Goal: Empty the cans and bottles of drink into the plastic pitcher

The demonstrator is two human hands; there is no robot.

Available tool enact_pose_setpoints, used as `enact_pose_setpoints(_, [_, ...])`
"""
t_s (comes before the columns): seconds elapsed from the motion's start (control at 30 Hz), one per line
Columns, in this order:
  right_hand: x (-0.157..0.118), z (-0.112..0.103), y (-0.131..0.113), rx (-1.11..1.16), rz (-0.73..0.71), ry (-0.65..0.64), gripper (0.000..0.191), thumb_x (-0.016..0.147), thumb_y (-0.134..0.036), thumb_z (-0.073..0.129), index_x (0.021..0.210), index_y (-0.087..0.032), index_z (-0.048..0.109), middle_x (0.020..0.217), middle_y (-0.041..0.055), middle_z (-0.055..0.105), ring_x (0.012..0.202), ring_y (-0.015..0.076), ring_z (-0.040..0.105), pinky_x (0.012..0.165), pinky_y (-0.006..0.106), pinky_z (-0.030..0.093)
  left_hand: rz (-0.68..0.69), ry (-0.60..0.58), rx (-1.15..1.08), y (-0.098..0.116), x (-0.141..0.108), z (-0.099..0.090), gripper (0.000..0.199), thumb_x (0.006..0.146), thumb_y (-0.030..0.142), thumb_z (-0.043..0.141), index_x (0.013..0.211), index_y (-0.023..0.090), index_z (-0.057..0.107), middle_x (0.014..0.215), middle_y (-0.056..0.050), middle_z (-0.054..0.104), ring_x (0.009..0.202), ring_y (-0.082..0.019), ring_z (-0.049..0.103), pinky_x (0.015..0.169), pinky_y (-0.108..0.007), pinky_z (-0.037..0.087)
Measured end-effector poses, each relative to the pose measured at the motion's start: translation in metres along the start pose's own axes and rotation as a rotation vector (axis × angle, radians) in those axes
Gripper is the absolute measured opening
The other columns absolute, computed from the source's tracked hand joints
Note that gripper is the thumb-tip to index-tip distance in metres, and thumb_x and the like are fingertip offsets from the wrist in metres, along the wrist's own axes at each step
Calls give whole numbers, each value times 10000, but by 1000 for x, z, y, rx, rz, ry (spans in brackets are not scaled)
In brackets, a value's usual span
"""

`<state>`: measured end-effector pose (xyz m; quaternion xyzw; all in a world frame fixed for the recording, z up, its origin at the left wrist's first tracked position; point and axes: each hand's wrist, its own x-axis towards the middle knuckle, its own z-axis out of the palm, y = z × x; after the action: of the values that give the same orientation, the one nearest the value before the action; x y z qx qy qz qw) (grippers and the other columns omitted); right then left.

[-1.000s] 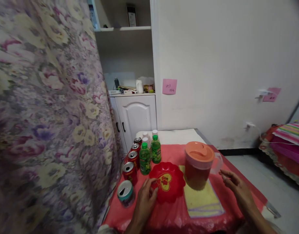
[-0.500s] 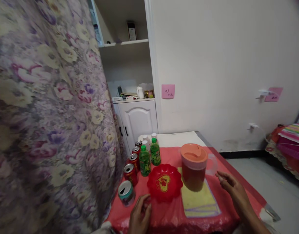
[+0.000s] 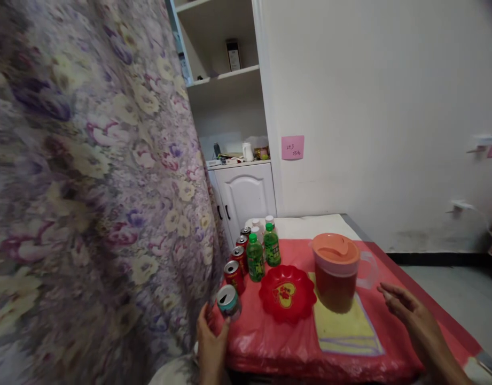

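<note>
My left hand (image 3: 211, 334) is at the table's near left edge, thumb and fingers apart beside a silver and teal can (image 3: 229, 306); whether it touches the can I cannot tell. To the right of the pitcher, my right hand (image 3: 408, 310) hovers with its fingers loosely stretched and nothing in it. The pitcher (image 3: 336, 283) has an orange lid, a clear handle and brownish-red liquid inside. It stands on a folded yellow cloth (image 3: 345, 334). A red scalloped plate (image 3: 270, 305) with a yellow design lies between the hands.
Several red cans (image 3: 234, 276) run back in a row behind the teal can. Two green bottles (image 3: 255, 262) stand beside them, with white-capped bottles (image 3: 270, 220) behind. A floral curtain (image 3: 121, 214) hangs close on the left. The table has a red plastic cover (image 3: 286, 345).
My left hand has moved left, from near the plate to the teal can, and its fingers have spread. The camera view has turned left. My right hand stays near the pitcher's handle.
</note>
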<state>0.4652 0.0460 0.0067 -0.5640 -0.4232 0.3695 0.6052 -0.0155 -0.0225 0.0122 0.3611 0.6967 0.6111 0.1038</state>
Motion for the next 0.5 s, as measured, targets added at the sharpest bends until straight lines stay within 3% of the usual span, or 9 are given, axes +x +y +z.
enact_pose_setpoints(0.1, [1,-2,4,-9,6,-10,572,697,-600,707,1108,-202,693,1168,128,737,1080,307,663,767,309,573,-21,-120,-42,1,17,7,923,555,442,768,1357,171,399,1439,-202,488,1348,-366,483,1143,-536,355])
enact_pose_setpoints(0.27, [4,-6,12,-3,34,-30,569,700,-598,705,1123,-219,684,1232,124,712,1141,323,644,855,347,571,13,-237,-112,-1,23,15,841,549,427,778,1289,181,464,1257,-146,655,1173,-323,636,1048,-494,473])
enact_pose_setpoints(0.5, [5,-5,9,8,54,-45,560,675,-585,728,1098,-219,695,1188,126,735,1153,341,639,869,362,576,26,-243,-130,-1,18,13,739,605,388,755,1264,186,487,1240,-125,665,1178,-311,628,1065,-489,454])
